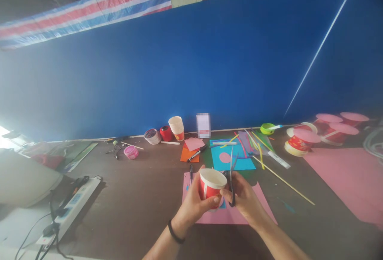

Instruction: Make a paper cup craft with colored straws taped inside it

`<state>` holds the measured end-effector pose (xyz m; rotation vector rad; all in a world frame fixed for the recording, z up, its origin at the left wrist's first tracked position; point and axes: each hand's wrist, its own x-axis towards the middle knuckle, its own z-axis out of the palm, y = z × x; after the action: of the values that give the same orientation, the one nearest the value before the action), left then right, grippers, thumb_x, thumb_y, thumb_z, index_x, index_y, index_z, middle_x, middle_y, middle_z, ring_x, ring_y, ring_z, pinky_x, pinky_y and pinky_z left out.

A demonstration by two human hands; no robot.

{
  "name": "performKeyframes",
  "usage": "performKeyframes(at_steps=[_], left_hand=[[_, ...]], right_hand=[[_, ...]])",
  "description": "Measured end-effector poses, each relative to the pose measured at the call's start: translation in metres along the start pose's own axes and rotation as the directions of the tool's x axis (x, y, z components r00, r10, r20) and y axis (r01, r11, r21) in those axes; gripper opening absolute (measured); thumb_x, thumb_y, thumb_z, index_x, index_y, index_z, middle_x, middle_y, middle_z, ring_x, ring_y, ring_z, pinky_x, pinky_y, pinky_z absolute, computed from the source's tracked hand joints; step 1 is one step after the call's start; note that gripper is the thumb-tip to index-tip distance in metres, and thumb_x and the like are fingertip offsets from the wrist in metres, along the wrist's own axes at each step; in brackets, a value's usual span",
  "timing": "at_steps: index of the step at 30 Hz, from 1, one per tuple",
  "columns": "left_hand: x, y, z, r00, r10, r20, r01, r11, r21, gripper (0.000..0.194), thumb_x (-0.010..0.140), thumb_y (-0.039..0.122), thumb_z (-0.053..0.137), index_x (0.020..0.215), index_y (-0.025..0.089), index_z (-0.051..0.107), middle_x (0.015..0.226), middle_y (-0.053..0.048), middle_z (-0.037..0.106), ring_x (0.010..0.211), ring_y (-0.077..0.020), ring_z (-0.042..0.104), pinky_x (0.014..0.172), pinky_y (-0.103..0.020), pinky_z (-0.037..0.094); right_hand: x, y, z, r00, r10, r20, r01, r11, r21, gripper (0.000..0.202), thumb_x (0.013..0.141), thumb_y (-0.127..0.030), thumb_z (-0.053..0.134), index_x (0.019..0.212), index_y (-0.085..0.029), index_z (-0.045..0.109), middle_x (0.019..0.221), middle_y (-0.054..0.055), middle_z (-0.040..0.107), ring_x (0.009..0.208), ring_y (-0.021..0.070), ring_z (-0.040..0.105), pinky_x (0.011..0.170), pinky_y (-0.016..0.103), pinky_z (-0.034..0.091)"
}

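My left hand (193, 200) is wrapped round a red paper cup (213, 184) with a white rim and a white stripe down its side. The cup's open mouth tilts toward me. In my right hand (243, 196) is a pair of scissors (231, 172), blades pointing up and slightly apart, while the fingertips of that hand also touch the cup's right side. Beneath both hands lies a pink paper sheet (215, 217) on the dark table. A black pen (191, 172) rests near the sheet's left part. Just beyond is blue paper (217, 161) with a pink circle (225, 157).
Stacked white cups (176, 126) stand by the blue wall. At right are red cups with pink discs (306, 135), a large pink sheet (338, 180) and a wooden stick (287, 182). A green tape roll (267, 128) sits at the back. A power strip (74, 208) lies left.
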<state>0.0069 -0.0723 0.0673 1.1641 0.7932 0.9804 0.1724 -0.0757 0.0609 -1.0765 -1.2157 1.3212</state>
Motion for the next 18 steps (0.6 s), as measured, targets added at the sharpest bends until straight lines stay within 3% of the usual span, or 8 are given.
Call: performKeyframes(at_steps=[3,8,13,18], left_hand=[[-0.001,-0.004,-0.006,0.999,-0.014,-0.032,0.013,1.000,-0.016,0.090,0.053,0.026,0.083,0.130,0.022,0.037,0.112,-0.011,0.056,0.093,-0.0248,0.056,0.076,-0.032,0.046],[-0.002,0.003,-0.007,0.998,-0.011,0.066,0.014,0.998,-0.057,0.064,0.060,0.033,0.079,0.116,0.017,0.051,0.098,-0.010,0.062,0.087,-0.0229,0.058,0.076,-0.033,0.045],[-0.001,0.001,-0.009,0.995,-0.016,0.098,0.023,0.997,-0.070,0.059,0.059,0.031,0.080,0.109,0.016,0.054,0.084,-0.007,0.064,0.074,-0.0196,0.059,0.065,-0.029,0.046],[0.001,-0.006,-0.010,0.999,0.028,0.036,-0.025,0.997,-0.079,0.055,0.056,0.030,0.081,0.103,0.014,0.057,0.084,-0.009,0.067,0.073,-0.0207,0.061,0.068,-0.031,0.047]], right_hand=[[-0.003,-0.007,-0.001,0.997,-0.027,0.073,0.026,1.000,0.011,0.044,0.069,-0.028,0.070,0.109,-0.022,0.051,0.102,0.008,0.062,0.090,0.0221,0.058,0.079,0.035,0.048],[-0.006,-0.007,-0.004,0.992,-0.067,0.102,0.077,0.992,-0.099,0.048,0.071,-0.028,0.069,0.114,-0.023,0.049,0.090,0.004,0.061,0.082,0.0194,0.056,0.075,0.032,0.048],[-0.011,-0.004,-0.004,0.995,-0.089,0.043,0.097,0.972,-0.216,0.050,0.069,-0.026,0.070,0.114,-0.024,0.047,0.087,0.003,0.058,0.083,0.0205,0.053,0.075,0.031,0.045],[-0.013,-0.009,0.000,0.993,-0.109,0.036,0.115,0.961,-0.253,0.042,0.069,-0.021,0.067,0.106,-0.024,0.046,0.091,0.002,0.056,0.081,0.0185,0.051,0.076,0.030,0.044]])
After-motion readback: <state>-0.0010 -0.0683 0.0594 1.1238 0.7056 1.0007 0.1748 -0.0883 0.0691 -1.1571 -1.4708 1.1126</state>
